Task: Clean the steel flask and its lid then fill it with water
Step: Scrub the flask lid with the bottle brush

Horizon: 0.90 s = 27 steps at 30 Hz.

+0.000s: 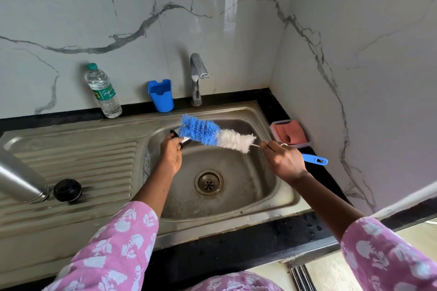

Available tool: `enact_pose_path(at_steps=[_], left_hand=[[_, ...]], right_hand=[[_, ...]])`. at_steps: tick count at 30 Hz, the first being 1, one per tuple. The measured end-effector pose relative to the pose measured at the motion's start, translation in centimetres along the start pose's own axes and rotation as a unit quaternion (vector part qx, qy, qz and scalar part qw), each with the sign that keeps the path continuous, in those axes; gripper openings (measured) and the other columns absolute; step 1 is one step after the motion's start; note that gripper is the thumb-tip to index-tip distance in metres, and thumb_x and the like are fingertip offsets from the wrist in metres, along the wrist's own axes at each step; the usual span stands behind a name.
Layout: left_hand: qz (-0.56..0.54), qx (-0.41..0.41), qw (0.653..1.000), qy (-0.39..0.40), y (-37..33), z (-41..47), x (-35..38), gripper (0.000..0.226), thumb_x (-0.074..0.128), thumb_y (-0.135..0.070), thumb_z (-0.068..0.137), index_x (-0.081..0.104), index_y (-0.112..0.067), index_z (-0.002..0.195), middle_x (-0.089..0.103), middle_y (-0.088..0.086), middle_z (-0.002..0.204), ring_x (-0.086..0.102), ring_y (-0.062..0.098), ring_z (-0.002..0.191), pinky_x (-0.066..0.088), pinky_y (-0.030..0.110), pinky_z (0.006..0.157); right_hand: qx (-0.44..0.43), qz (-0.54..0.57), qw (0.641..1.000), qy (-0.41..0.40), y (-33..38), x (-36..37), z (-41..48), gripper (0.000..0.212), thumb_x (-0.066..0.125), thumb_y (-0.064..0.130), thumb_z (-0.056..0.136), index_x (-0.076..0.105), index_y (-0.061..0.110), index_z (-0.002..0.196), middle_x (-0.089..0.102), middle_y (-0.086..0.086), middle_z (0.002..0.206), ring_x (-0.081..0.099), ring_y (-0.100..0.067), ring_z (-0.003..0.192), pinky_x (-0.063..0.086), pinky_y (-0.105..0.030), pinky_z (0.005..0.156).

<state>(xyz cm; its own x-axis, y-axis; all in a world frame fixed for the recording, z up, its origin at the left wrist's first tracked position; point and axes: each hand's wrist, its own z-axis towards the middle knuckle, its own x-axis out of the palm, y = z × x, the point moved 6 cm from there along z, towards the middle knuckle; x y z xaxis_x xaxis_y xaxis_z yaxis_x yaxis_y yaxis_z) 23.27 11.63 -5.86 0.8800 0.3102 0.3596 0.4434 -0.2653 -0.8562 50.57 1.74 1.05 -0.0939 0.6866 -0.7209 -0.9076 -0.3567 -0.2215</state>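
Over the sink basin (248, 191), my left hand (171, 155) grips a small steel lid with a black part (183, 140). My right hand (283, 160) holds the blue handle of a bottle brush (208, 132) with blue and white bristles. The brush's blue end touches the lid. The steel flask (19, 179) lies on its side on the drainboard at the far left, its mouth toward a round black cap (67, 190) beside it.
A steel tap (197, 78) stands behind the basin, with no water running. A blue plastic holder (160, 95) and a clear water bottle (104, 91) stand by the back wall. A tray with a pink sponge (289, 133) sits right of the sink.
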Motion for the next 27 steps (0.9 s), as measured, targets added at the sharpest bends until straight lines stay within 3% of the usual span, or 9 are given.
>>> enact_pose_path(at_steps=[3, 5, 8, 11, 14, 19, 21, 23, 27], left_hand=[[0.006, 0.000, 1.000, 0.013, 0.7, 0.0, 0.3, 0.022, 0.044, 0.005, 0.094, 0.057, -0.008, 0.107, 0.062, 0.000, 0.090, 0.058, 0.008, 0.081, 0.044, 0.017, 0.070], [0.029, 0.012, 0.999, 0.018, 0.9, 0.1, 0.5, 0.032, 0.043, 0.008, 0.093, 0.052, -0.003, 0.122, 0.060, -0.003, 0.092, 0.055, 0.007, 0.083, 0.043, 0.017, 0.073], [0.030, 0.024, 0.999, 0.013, 0.6, 0.1, 0.5, 0.042, 0.041, 0.019, 0.089, 0.049, 0.001, 0.127, 0.059, -0.002, 0.091, 0.055, 0.006, 0.082, 0.046, 0.016, 0.073], [0.000, 0.025, 1.000, 0.019, 0.0, 0.0, 0.5, 0.043, 0.042, 0.021, 0.086, 0.051, -0.004, 0.120, 0.061, 0.001, 0.092, 0.059, 0.009, 0.083, 0.049, 0.016, 0.070], [-0.032, 0.005, 0.999, 0.015, 0.1, -0.1, 0.2, 0.028, 0.045, 0.015, 0.087, 0.057, -0.007, 0.099, 0.063, 0.004, 0.089, 0.061, 0.011, 0.079, 0.048, 0.017, 0.067], [-0.049, -0.019, 0.998, 0.029, 1.1, -0.2, 0.9, 0.015, 0.047, -0.003, 0.095, 0.058, -0.013, 0.093, 0.064, 0.001, 0.085, 0.059, 0.011, 0.080, 0.046, 0.020, 0.077], [-0.011, -0.011, 0.999, 0.029, 1.3, 0.1, 0.9, 0.021, 0.042, 0.001, 0.096, 0.058, -0.008, 0.106, 0.058, -0.001, 0.088, 0.050, 0.006, 0.073, 0.043, 0.016, 0.078], [0.036, 0.004, 0.999, 0.022, 1.2, 0.2, 0.7, 0.039, 0.035, 0.009, 0.095, 0.050, -0.004, 0.128, 0.054, -0.002, 0.091, 0.042, 0.002, 0.068, 0.042, 0.015, 0.090], [0.051, 0.014, 0.999, 0.003, 0.6, 0.2, 0.3, 0.047, 0.033, 0.015, 0.093, 0.045, -0.001, 0.134, 0.056, 0.002, 0.100, 0.051, 0.004, 0.079, 0.039, 0.017, 0.085]], right_hand=[[0.005, -0.004, 1.000, -0.002, 0.4, 0.1, 0.9, 0.028, 0.070, 0.004, 0.064, 0.071, 0.008, 0.092, 0.055, -0.002, 0.064, 0.050, -0.022, 0.042, 0.030, -0.023, 0.033], [0.009, -0.004, 1.000, -0.004, 0.7, 0.3, 1.5, 0.025, 0.063, 0.006, 0.068, 0.072, 0.008, 0.091, 0.055, -0.002, 0.063, 0.051, -0.022, 0.041, 0.031, -0.023, 0.033], [0.004, -0.003, 1.000, -0.009, 0.8, 0.2, 1.2, 0.026, 0.066, 0.006, 0.066, 0.073, 0.008, 0.090, 0.056, -0.002, 0.063, 0.051, -0.022, 0.041, 0.031, -0.022, 0.032], [-0.004, -0.001, 1.000, -0.013, 0.3, -0.1, 0.3, 0.035, 0.073, 0.004, 0.061, 0.067, 0.010, 0.095, 0.055, -0.002, 0.063, 0.050, -0.022, 0.042, 0.032, -0.024, 0.033], [-0.010, 0.003, 1.000, -0.009, 0.0, -0.2, 0.0, 0.047, 0.071, 0.004, 0.059, 0.055, 0.013, 0.101, 0.055, -0.001, 0.066, 0.050, -0.021, 0.042, 0.031, -0.023, 0.032], [0.007, -0.019, 1.000, -0.004, 0.4, 0.1, 1.4, 0.028, 0.071, 0.005, 0.064, 0.069, 0.011, 0.092, 0.055, -0.002, 0.064, 0.050, -0.022, 0.041, 0.028, -0.023, 0.033], [0.010, -0.019, 1.000, -0.003, 0.5, 0.3, 1.5, 0.023, 0.067, 0.007, 0.068, 0.071, 0.011, 0.090, 0.055, -0.002, 0.064, 0.051, -0.023, 0.042, 0.028, -0.023, 0.033], [0.003, -0.012, 1.000, -0.012, 0.3, 0.2, 1.0, 0.027, 0.067, 0.006, 0.067, 0.067, 0.011, 0.093, 0.055, -0.002, 0.064, 0.050, -0.023, 0.042, 0.029, -0.024, 0.033], [-0.014, 0.006, 1.000, -0.015, -0.2, -0.3, -0.2, 0.041, 0.066, 0.002, 0.061, 0.054, 0.013, 0.100, 0.055, -0.002, 0.065, 0.049, -0.021, 0.042, 0.032, -0.024, 0.032]])
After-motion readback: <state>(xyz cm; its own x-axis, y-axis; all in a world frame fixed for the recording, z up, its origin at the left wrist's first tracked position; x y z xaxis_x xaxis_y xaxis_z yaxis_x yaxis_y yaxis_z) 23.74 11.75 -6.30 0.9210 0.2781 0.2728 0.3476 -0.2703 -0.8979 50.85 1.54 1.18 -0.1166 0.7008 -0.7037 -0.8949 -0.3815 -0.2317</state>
